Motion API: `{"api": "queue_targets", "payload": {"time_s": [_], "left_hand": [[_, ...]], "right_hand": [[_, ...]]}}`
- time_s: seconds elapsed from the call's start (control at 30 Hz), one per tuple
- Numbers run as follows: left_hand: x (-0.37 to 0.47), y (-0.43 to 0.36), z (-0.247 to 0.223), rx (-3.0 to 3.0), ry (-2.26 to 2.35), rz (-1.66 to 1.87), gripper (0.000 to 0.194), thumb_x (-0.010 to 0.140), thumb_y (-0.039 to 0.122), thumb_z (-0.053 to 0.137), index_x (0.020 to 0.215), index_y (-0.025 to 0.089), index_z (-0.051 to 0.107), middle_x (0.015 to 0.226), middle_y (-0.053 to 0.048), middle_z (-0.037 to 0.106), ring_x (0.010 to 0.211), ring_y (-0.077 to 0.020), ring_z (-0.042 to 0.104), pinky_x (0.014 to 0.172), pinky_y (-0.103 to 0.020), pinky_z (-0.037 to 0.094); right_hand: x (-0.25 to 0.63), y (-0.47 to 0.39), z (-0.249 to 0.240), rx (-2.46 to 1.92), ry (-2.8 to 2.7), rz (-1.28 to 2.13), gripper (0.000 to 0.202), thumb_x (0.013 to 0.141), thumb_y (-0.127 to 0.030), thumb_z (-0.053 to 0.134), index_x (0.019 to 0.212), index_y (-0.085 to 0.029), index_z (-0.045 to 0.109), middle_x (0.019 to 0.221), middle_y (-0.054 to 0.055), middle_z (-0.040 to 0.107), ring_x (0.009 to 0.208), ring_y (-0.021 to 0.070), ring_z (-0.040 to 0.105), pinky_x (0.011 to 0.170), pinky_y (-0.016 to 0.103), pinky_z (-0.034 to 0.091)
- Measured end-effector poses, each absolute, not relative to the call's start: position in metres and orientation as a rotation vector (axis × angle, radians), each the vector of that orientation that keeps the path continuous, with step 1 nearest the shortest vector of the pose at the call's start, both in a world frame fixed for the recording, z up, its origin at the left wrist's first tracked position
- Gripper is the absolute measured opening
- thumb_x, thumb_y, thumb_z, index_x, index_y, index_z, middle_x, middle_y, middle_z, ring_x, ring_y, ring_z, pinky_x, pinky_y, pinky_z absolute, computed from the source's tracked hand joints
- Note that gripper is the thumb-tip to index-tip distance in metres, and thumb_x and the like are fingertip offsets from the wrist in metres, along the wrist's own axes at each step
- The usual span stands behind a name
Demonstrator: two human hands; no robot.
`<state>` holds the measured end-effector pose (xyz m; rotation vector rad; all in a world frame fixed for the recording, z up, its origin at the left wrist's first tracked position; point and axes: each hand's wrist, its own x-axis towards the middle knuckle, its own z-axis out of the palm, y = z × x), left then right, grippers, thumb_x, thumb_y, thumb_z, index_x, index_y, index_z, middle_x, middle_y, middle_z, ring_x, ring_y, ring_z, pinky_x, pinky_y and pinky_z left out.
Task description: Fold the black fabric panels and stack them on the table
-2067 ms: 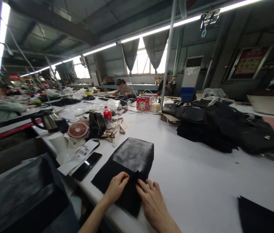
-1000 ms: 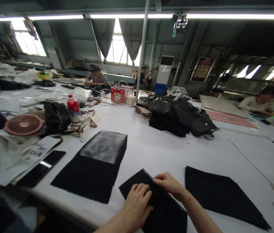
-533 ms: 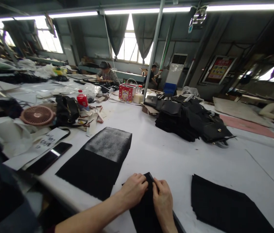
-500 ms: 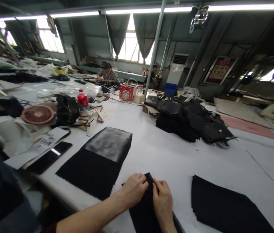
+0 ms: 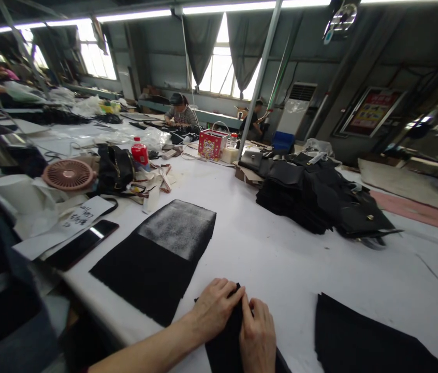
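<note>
My left hand (image 5: 216,306) is closed on the upper edge of a black fabric piece (image 5: 222,352) at the bottom centre. Beside it, my right hand (image 5: 257,331) grips the same piece, its index finger close to the left fingertips. Both hands cover much of the fabric's top. To the left lies a stack of black pieces (image 5: 145,277) whose far end carries a greyish-white speckled patch (image 5: 178,228). Another black stack (image 5: 370,336) rests at the lower right.
A phone (image 5: 83,244), a paper with handwriting (image 5: 67,225), a pink fan (image 5: 69,174) and a red bottle (image 5: 140,153) are at left. Black bag parts (image 5: 304,191) are heaped behind on the right. A red box (image 5: 211,145) stands farther back; two people sit beyond.
The view has shifted, so the background sits farther right. My fingers have come closer together over the fabric's top edge, and less of its corner shows.
</note>
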<state>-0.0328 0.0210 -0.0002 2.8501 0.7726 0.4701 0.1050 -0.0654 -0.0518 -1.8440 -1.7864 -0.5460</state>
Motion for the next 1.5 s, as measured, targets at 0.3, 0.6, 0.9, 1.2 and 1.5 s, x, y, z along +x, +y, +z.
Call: {"api": "queue_targets", "payload": {"time_s": [0.3, 0.6, 0.9, 1.2, 1.5], "left_hand": [[-0.0326, 0.0216, -0.0003, 2.786, 0.809, 0.46, 0.04, 0.096, 0.016, 0.046, 0.135, 0.023, 0.046, 0.113, -0.006, 0.057, 0.1, -0.0222, 0.053, 0.09, -0.039, 0.047], [-0.0326, 0.023, -0.0028, 2.744, 0.844, 0.474, 0.039, 0.096, 0.016, 0.046, 0.134, 0.023, 0.046, 0.113, -0.006, 0.058, 0.103, -0.0231, 0.052, 0.091, -0.04, 0.046], [-0.032, 0.0227, -0.0052, 2.734, 0.857, 0.482, 0.037, 0.098, 0.019, 0.044, 0.134, 0.022, 0.046, 0.115, -0.005, 0.057, 0.104, -0.0227, 0.051, 0.093, -0.041, 0.045], [-0.0324, 0.0223, -0.0028, 2.715, 0.862, 0.486, 0.037, 0.097, 0.017, 0.044, 0.134, 0.023, 0.047, 0.116, -0.005, 0.057, 0.105, -0.0219, 0.051, 0.094, -0.04, 0.046], [-0.0352, 0.0254, -0.0033, 2.691, 0.983, 0.507, 0.043, 0.092, 0.024, 0.055, 0.134, 0.018, 0.047, 0.123, -0.01, 0.056, 0.11, -0.0263, 0.051, 0.099, -0.044, 0.044]], "right_hand": [[0.1023, -0.0657, -0.0499, -1.857, -1.787, -0.523, 0.043, 0.088, -0.002, 0.04, 0.128, -0.016, 0.05, 0.092, 0.009, 0.056, 0.084, 0.0233, 0.052, 0.073, 0.037, 0.045], [0.1023, -0.0645, -0.0485, -1.875, -1.792, -0.492, 0.045, 0.086, -0.001, 0.041, 0.128, -0.017, 0.051, 0.094, 0.009, 0.057, 0.085, 0.0241, 0.053, 0.072, 0.038, 0.045], [0.1015, -0.0641, -0.046, -1.894, -1.801, -0.464, 0.046, 0.085, 0.0, 0.042, 0.126, -0.019, 0.052, 0.092, 0.008, 0.057, 0.083, 0.0237, 0.052, 0.072, 0.038, 0.044], [0.1012, -0.0641, -0.0461, -1.917, -1.803, -0.444, 0.048, 0.085, 0.0, 0.042, 0.128, -0.018, 0.05, 0.092, 0.008, 0.057, 0.084, 0.0233, 0.053, 0.072, 0.038, 0.045], [0.1004, -0.066, -0.0462, -1.94, -1.78, -0.441, 0.04, 0.086, -0.001, 0.045, 0.121, -0.018, 0.055, 0.094, 0.008, 0.057, 0.087, 0.0232, 0.053, 0.074, 0.037, 0.045]]}}
